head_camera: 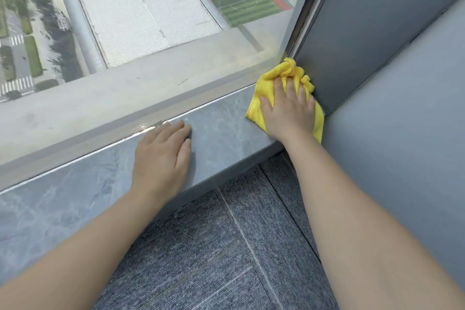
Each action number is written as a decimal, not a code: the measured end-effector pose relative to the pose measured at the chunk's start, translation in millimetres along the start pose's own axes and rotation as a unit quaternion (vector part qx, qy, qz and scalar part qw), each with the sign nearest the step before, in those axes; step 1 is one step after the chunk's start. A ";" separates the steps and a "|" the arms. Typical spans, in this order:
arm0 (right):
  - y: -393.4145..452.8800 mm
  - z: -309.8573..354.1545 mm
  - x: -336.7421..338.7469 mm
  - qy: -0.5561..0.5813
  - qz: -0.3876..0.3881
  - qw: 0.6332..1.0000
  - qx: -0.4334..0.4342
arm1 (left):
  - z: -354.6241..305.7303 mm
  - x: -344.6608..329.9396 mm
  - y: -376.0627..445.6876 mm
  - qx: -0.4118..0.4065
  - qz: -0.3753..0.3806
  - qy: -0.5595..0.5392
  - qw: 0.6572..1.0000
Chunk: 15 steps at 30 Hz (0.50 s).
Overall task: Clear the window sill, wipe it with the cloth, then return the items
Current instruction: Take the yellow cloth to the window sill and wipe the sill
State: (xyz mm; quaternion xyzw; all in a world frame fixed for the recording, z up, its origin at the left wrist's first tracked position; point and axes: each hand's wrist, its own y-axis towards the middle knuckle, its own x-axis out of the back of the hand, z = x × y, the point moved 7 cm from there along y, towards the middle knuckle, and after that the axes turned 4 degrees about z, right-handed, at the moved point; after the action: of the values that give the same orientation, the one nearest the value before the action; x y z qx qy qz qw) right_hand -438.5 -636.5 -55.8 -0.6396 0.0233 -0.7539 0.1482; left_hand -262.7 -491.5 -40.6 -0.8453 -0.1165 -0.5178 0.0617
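Note:
The grey marbled window sill [75,196] runs from lower left to the right corner, with no items on the stretch in view. A yellow cloth [284,75] lies bunched in the sill's far right corner against the wall. My right hand [289,108] presses flat on top of the cloth, fingers spread and pointing toward the glass. My left hand [163,153] rests palm down on the bare sill to the left of the cloth, holding nothing.
The window glass [151,33] rises straight from the sill's back edge. A dark grey wall panel [364,33] and a lighter grey wall [402,146] close off the right side. Grey carpet tiles [226,246] cover the floor below the sill.

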 end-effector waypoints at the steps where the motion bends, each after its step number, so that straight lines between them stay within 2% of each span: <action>1: 2.7 1.4 0.8 -0.006 -0.002 1.000 0.004 | -0.5 -0.4 0.0 -0.005 0.002 0.006 1.000; 5: 7.2 4.6 2.5 -0.017 -0.001 1.000 0.006 | -1.1 1.8 0.0 -0.020 0.015 -0.002 1.000; 9: -3.5 12.7 -0.5 -0.007 0.000 1.000 0.005 | 4.7 8.8 -2.2 -0.004 0.065 -0.103 0.992; 12: -24.7 33.7 -10.0 -0.014 0.004 0.999 0.029 | 20.7 29.6 -13.3 0.031 0.028 -0.146 0.988; 15: -45.0 56.5 -18.3 -0.021 0.012 0.998 0.056 | 46.6 45.9 -38.3 0.070 0.002 -0.140 0.988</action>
State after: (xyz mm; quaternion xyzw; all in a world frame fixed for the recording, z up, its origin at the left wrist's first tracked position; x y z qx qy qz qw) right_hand -389.8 -580.1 -53.0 -0.6454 -0.0144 -0.7390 0.1929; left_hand -212.5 -437.9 -21.6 -0.9032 -0.1581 -0.3851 0.1048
